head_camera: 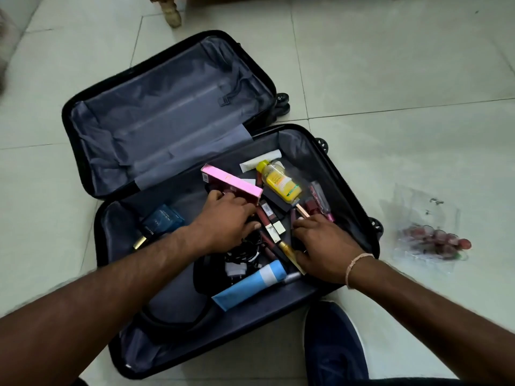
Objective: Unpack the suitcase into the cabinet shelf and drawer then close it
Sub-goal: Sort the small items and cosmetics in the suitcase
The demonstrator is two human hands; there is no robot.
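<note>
Mostly still packed. Black hard-shell suitcase [83, 151] lies wide open on the tiled floor [390, 65]; far half with the grey lining holds nothing visible, near half is full of small items.

Left to right in the near half: dark blue box [163, 220] with a gold-capped piece [140, 242] just beside it at the left wall. Then the left hand [227, 218], palm down, fingers spread and loosely curved over the pile, fingertips touching the pink carton [232, 183] and the black cable [245, 253] below it; cannot tell if it actually grips anything. White charger plug [235, 270] and light blue tube [249, 285] sit nearer the front edge. Middle: cluster of lipsticks [271, 228], some maroon, some with white caps. Behind them a yellow bottle [281, 183] lying on its side and a white tube [260, 162]. Right hand [326, 247], thread band on the wrist, rests flat on the items, fingers fairly straight, thumb on a gold stick [289, 250]; looks like pressing or sorting, not a firm grasp. Pink lip-gloss tubes [319, 200] near the right wall.

Outside the case on the right: clear plastic pouch [429, 232] with reddish pieces inside, well apart from the shell. Dark blue shoe [334, 346] at the bottom.

Progress judgement: early. Nearly everything is left to move; cabinet shelf and drawer not in view, closing not yet started. A carved wooden furniture leg [172, 12] shows at top.
</note>
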